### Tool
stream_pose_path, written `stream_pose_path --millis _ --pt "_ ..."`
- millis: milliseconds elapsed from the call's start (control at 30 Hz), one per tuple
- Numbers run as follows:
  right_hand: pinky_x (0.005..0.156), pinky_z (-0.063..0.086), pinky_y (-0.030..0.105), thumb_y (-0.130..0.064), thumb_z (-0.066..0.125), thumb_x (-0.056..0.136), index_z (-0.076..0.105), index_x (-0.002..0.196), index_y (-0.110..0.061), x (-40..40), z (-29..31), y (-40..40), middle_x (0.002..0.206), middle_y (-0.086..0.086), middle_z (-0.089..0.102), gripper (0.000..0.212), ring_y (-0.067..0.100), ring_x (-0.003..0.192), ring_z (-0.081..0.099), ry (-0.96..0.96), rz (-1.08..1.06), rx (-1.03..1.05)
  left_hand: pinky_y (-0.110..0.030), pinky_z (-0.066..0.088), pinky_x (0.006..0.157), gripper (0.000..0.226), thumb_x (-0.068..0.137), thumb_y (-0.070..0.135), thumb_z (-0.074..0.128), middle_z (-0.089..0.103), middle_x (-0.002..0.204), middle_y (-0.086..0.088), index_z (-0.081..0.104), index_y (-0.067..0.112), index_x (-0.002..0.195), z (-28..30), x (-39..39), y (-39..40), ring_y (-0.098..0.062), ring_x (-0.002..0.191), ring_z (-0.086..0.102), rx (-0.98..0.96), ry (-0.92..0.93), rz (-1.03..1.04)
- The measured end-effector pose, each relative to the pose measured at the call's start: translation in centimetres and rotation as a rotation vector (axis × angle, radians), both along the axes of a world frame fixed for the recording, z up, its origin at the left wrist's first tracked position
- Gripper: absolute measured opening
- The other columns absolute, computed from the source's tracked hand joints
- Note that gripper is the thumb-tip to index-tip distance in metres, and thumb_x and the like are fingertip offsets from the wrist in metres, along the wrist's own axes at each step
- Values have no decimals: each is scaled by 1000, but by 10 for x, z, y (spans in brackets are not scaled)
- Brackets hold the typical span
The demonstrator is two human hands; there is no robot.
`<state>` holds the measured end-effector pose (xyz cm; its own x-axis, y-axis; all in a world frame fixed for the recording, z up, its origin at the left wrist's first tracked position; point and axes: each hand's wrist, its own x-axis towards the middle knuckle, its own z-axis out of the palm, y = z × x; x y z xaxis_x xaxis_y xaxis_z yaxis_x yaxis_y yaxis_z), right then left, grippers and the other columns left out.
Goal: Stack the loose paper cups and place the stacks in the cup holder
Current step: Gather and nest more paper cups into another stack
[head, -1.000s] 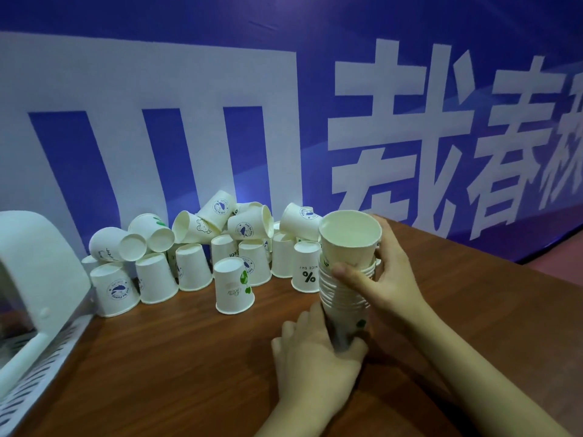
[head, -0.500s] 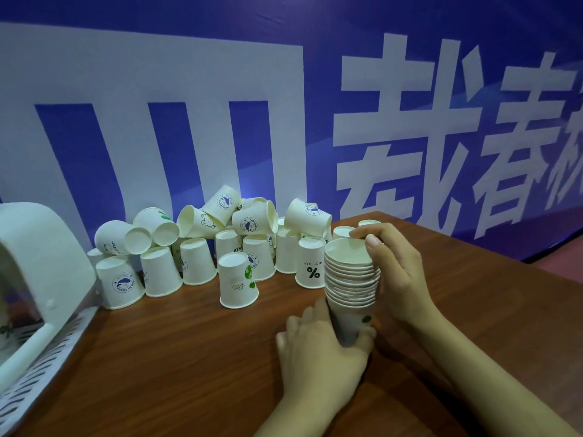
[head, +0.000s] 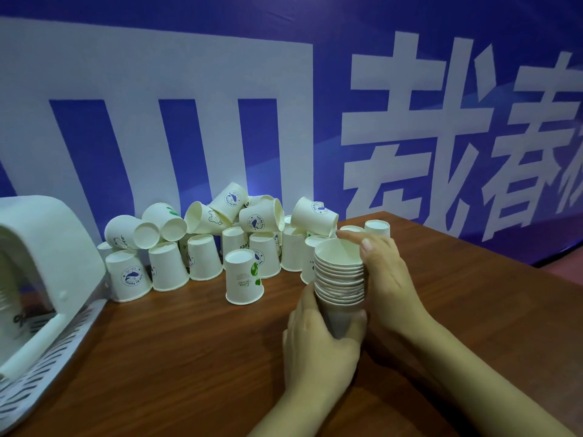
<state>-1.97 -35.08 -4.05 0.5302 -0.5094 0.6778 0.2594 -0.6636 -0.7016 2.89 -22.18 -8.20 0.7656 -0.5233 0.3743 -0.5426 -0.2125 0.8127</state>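
Occupying the whole background: blue banner (head: 284, 89) with large white characters, too cropped to read with confidence. Below it, brown wooden table (head: 157, 357). At far left, white cup holder (head: 47, 263) with slotted base, well apart from the hands.

Against the banner, pile of loose cups (head: 227, 244), some upside down on the table, others tipped on top of them. Printing legible only in part: "Feli Me Funny" round a blue emblem on several; green leaf marks on the nearest one.

Near table centre, upright stack (head: 340, 272) of nested cups, mouth up. Left hand (head: 318, 345) wrapped round its lower end; right hand (head: 388, 279) curled against the rims, fingers reaching over the top.

Judged light, thin-walled, easily crushed, inclined to slide apart; best held low and steadied at the rims, without squeezing.
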Motion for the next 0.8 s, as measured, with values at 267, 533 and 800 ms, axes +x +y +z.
stream_pose_path --millis 267,533,800 --pt "104 48 34 -37 31 111 65 126 -32 4 -13 -16 128 -14 67 37 11 125 59 -58 -135 187 -43 50 101 77 66 77 56 66 124 20 52 38 132 4 -4 2 -12 119 62 4 1 12" --pt "124 11 54 -62 49 101 5 163 -42 28 -47 -66 171 -20 -8 79 14 157 -17 698 -355 -336 -39 49 104 80 63 78 60 64 124 26 47 46 136 10 -5 6 -5 119 61 31 62 -16" --pt "86 35 39 -42 66 83 58 119 -17 10 -23 -56 112 1 57 45 20 104 45 150 -676 -272 -40 50 103 62 62 78 60 67 116 29 46 59 119 12 -8 8 -1 115 63 29 67 -27"
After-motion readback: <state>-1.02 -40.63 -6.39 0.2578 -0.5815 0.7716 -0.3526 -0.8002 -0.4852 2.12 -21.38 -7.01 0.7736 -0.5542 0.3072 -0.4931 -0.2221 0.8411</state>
